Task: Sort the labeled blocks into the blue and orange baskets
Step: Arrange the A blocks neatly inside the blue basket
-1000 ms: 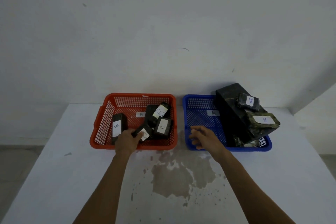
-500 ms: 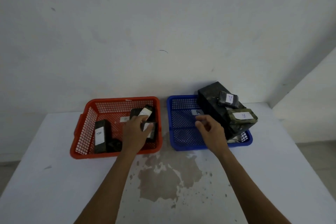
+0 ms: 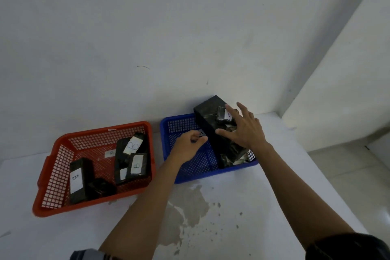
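Over the blue plastic mesh basket (image 3: 191,172) at right, the right hand (image 3: 242,129) spreads open on the leaning stack of dark labelled blocks (image 3: 213,124), the left hand (image 3: 187,146) loosely curled and empty beside it; a careless push could topple the stack out.

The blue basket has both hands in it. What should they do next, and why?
Probably steady the big block with the right hand and settle it lower. It leans tilted above the blue basket rim, with smaller blocks piled on it. The left hand looks curled, maybe holding something small.
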Demonstrator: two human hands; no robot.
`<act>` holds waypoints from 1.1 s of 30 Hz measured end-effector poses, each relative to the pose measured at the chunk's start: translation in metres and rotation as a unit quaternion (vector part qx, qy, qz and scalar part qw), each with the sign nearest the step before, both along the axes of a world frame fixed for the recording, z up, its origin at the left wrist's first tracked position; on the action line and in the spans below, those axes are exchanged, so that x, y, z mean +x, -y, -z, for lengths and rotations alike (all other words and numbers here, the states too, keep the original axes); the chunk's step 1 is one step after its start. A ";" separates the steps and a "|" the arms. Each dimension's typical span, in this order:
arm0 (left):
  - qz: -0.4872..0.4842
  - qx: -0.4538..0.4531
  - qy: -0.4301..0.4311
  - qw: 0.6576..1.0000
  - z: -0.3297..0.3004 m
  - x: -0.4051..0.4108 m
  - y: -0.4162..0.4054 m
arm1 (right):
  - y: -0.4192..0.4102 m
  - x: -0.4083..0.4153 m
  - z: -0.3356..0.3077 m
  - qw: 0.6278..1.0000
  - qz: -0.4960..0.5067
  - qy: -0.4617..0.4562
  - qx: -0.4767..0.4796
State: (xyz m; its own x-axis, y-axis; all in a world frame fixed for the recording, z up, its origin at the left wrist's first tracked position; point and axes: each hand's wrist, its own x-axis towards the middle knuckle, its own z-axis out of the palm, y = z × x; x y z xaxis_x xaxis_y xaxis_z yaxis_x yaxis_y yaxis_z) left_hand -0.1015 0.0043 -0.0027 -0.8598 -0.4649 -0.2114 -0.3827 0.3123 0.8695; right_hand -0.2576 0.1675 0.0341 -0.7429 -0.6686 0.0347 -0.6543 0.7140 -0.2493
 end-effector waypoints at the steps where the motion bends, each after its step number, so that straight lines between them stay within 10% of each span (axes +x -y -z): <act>1: -0.004 0.007 0.000 1.000 0.001 -0.003 -0.002 | 0.000 -0.004 0.002 1.000 -0.009 0.008 0.000; 21: -0.088 0.206 0.002 0.975 0.016 -0.057 -0.031 | -0.019 -0.033 0.006 0.989 0.056 0.062 -0.123; 33: -0.133 0.167 -0.038 0.976 0.002 -0.042 -0.047 | -0.070 -0.009 0.011 0.933 0.166 0.191 -0.255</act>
